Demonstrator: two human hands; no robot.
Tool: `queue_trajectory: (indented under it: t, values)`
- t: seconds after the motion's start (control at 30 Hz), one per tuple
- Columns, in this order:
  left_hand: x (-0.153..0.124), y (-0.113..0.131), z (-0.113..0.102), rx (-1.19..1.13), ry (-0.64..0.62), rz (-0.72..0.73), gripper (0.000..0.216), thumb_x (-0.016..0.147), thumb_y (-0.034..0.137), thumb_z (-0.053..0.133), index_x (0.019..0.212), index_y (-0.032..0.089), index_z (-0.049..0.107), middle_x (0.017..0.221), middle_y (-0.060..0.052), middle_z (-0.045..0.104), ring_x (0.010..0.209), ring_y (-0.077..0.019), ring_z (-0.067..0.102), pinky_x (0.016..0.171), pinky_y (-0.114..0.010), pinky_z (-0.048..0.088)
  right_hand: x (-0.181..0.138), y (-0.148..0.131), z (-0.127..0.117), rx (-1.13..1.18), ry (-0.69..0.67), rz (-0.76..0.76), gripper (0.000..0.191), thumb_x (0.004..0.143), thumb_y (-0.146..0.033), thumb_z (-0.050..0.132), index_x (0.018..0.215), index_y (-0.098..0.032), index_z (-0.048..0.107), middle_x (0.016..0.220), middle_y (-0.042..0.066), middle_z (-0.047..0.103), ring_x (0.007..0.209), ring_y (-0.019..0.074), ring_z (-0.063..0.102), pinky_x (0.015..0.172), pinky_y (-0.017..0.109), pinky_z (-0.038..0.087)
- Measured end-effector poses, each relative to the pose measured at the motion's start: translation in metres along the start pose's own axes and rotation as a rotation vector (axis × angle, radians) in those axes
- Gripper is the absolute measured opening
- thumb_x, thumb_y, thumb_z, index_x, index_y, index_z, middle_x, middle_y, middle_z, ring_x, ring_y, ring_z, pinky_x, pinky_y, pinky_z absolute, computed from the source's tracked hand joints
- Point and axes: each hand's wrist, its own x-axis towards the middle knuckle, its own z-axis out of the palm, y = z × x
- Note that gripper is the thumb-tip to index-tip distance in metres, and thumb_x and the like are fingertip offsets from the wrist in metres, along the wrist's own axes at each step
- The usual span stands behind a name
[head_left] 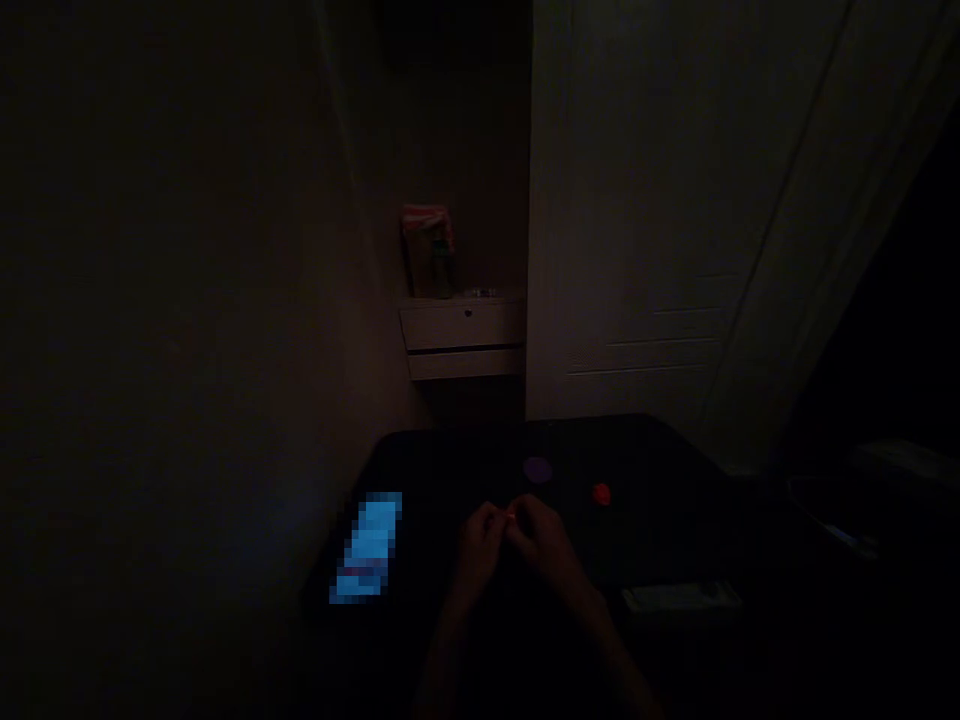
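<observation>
Over the dark table (450,470) my left hand (481,538) and my right hand (541,540) meet, fingertips pinched together. Between them shows a small orange-red piece (511,515), probably of the same stuff as the lump nearby; its shape is mostly covered by the fingers. To the right of my right hand lies a bright red-orange lump (601,494). Just beyond my fingertips is a purple round, flat-looking thing (537,470). The light is very dim, so finger detail is hard to make out.
A lit, blurred-out screen (367,548) lies at the table's left side. A pale flat oblong item (681,597) is at the front right. Behind the table stand a drawer unit (465,328) holding a red-striped bag or box (427,250), and a large pale door panel (637,220).
</observation>
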Motion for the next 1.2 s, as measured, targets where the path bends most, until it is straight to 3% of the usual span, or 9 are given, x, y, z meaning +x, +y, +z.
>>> queue_trajectory:
  t: [0.23, 0.33, 0.47, 0.63, 0.73, 0.9, 1.07, 1.2]
  values:
    - [-0.001, -0.002, 0.002, -0.003, -0.003, -0.010, 0.027, 0.079, 0.042, 0.056, 0.065, 0.019, 0.056, 0.062, 0.003, 0.052, 0.061, -0.0126, 0.048, 0.058, -0.023, 0.036, 0.001, 0.002, 0.001, 0.054, 0.008, 0.041, 0.009, 0.086, -0.027, 0.057, 0.082, -0.020, 0.062, 0.078, 0.001, 0.066, 0.073, 0.0172, 0.060, 0.069, 0.027, 0.043]
    - [-0.001, -0.003, 0.003, -0.024, 0.035, -0.009, 0.027, 0.082, 0.042, 0.055, 0.069, 0.018, 0.058, 0.061, 0.004, 0.051, 0.057, -0.0113, 0.047, 0.054, -0.022, 0.035, 0.003, 0.006, -0.002, 0.142, 0.171, 0.169, 0.015, 0.085, -0.033, 0.055, 0.079, -0.021, 0.061, 0.073, 0.001, 0.065, 0.068, 0.0176, 0.059, 0.065, 0.027, 0.043]
    - [0.000, 0.001, 0.003, -0.126, 0.122, -0.050, 0.038, 0.084, 0.053, 0.057, 0.088, 0.016, 0.065, 0.064, 0.002, 0.057, 0.052, -0.0110, 0.051, 0.048, -0.020, 0.035, 0.005, 0.010, -0.010, 0.404, 0.332, 0.341, 0.028, 0.082, -0.046, 0.062, 0.088, -0.019, 0.066, 0.077, 0.003, 0.069, 0.069, 0.0199, 0.063, 0.061, 0.028, 0.047]
    - [-0.002, 0.009, 0.004, -0.197, 0.131, -0.026, 0.052, 0.084, 0.063, 0.059, 0.103, 0.015, 0.065, 0.071, -0.001, 0.064, 0.052, -0.0104, 0.055, 0.047, -0.020, 0.038, 0.005, 0.008, -0.014, 0.441, 0.278, 0.323, 0.046, 0.081, -0.056, 0.068, 0.104, -0.016, 0.075, 0.092, 0.010, 0.076, 0.085, 0.0269, 0.069, 0.071, 0.034, 0.053]
    - [-0.003, 0.009, 0.003, -0.161, 0.101, -0.046, 0.051, 0.083, 0.064, 0.060, 0.095, 0.015, 0.065, 0.069, -0.002, 0.065, 0.051, -0.0109, 0.056, 0.047, -0.020, 0.038, 0.005, 0.007, -0.012, 0.394, 0.227, 0.317, 0.051, 0.080, -0.062, 0.069, 0.099, -0.016, 0.078, 0.087, 0.011, 0.078, 0.082, 0.0283, 0.071, 0.071, 0.036, 0.054]
    - [-0.003, 0.001, 0.003, -0.104, 0.062, -0.035, 0.044, 0.086, 0.058, 0.060, 0.096, 0.016, 0.063, 0.075, -0.005, 0.071, 0.061, -0.0156, 0.063, 0.054, -0.023, 0.044, 0.004, 0.008, -0.010, 0.390, 0.189, 0.277, 0.047, 0.077, -0.062, 0.073, 0.091, -0.017, 0.077, 0.090, 0.011, 0.079, 0.085, 0.0287, 0.072, 0.075, 0.037, 0.055]
    - [0.001, -0.002, 0.003, 0.257, 0.112, 0.095, 0.019, 0.093, 0.035, 0.054, 0.094, 0.020, 0.064, 0.089, -0.006, 0.071, 0.083, -0.0209, 0.066, 0.076, -0.032, 0.049, 0.005, 0.011, -0.008, 0.395, 0.201, 0.259, 0.043, 0.076, -0.058, 0.075, 0.087, -0.017, 0.075, 0.083, 0.009, 0.077, 0.080, 0.0260, 0.071, 0.075, 0.035, 0.054]
    - [0.016, 0.004, 0.003, 0.614, 0.112, 0.223, 0.016, 0.095, 0.024, 0.051, 0.092, 0.023, 0.067, 0.096, -0.007, 0.067, 0.097, -0.0247, 0.060, 0.090, -0.037, 0.045, 0.004, 0.009, -0.008, 0.379, 0.180, 0.263, 0.044, 0.080, -0.061, 0.070, 0.083, -0.017, 0.073, 0.078, 0.007, 0.075, 0.075, 0.0239, 0.069, 0.070, 0.032, 0.053]
